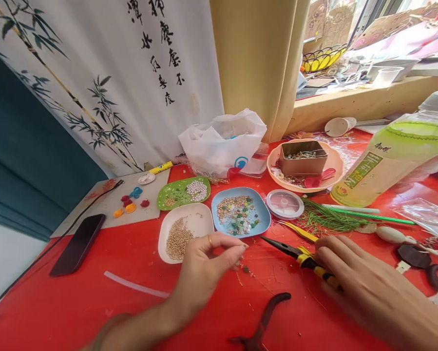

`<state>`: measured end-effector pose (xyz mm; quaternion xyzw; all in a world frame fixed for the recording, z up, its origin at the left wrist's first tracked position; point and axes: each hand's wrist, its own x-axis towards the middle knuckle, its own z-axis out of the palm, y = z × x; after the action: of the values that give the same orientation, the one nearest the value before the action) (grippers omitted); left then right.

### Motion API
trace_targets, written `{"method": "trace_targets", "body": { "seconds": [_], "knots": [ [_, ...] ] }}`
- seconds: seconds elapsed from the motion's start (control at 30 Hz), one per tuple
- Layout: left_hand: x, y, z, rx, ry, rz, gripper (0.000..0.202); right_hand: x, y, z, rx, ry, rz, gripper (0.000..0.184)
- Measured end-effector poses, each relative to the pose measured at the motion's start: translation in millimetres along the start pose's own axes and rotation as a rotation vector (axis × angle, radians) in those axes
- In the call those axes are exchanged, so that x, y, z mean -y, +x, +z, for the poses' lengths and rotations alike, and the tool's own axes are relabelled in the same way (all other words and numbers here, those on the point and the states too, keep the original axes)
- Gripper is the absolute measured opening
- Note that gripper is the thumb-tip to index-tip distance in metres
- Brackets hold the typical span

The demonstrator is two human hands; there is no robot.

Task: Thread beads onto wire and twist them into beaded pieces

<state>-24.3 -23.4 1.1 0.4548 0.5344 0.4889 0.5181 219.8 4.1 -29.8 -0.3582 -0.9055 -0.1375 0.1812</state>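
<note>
- Yellow-handled pliers (302, 257) lie under the right hand (368, 287) — fingers flat on the grip, not closed.
- Left hand (204, 268) pinches fingertips (242, 249) over small beads (245, 268); blue dish (239, 212) just beyond.

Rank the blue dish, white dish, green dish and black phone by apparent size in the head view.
1. White dish and blue dish: look about alike.
2. Black phone: long but narrow, and nearer the camera, so unsure.
3. Green dish: smallest, though farthest.

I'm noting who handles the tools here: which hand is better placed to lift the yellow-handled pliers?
Probably the right hand: its fingers already rest on the yellow-handled pliers. The left hand is pinched over small beads, apart from them.
</note>
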Motion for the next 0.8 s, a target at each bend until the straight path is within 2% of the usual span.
{"method": "trace_targets", "body": {
  "seconds": [0.17, 0.27, 0.33, 0.37, 0.43, 0.53, 0.67, 0.8],
  "knots": [
    [3.7, 3.1, -0.9, -0.003, -0.014, -0.047, 0.010, -4.8, -4.8, -1.9, -0.044, -0.024, -0.033, 0.016],
    [3.6, 4.7, 0.2, 0.003, -0.064, -0.112, 0.011, -6.1, -3.6, -4.4, 0.069, 0.081, 0.041, 0.011],
    [2.8, 4.5, 1.6, 0.028, -0.083, -0.151, 0.011, -2.0, 2.8, -8.6, 0.126, 0.169, 0.086, 0.015],
    [2.4, 4.2, 2.2, 0.048, -0.080, -0.162, 0.011, 2.0, 7.8, -11.0, 0.107, 0.206, 0.097, 0.019],
    [1.6, 3.2, 3.5, 0.090, -0.049, -0.170, 0.012, 13.2, 20.6, -14.9, -0.017, 0.290, 0.119, 0.019],
    [-0.2, 2.4, 4.5, 0.155, 0.004, -0.167, 0.013, 32.2, 41.2, -16.0, -0.104, 0.477, 0.043, 0.019],
    [-2.5, 2.8, 3.8, 0.216, 0.039, -0.170, 0.014, 45.0, 57.4, -11.4, -0.120, 0.623, -0.042, 0.020],
    [-1.1, 3.8, 2.1, 0.225, 0.038, -0.202, 0.012, 44.0, 60.7, -9.9, -0.134, 0.646, -0.013, 0.020]
  ]
}}
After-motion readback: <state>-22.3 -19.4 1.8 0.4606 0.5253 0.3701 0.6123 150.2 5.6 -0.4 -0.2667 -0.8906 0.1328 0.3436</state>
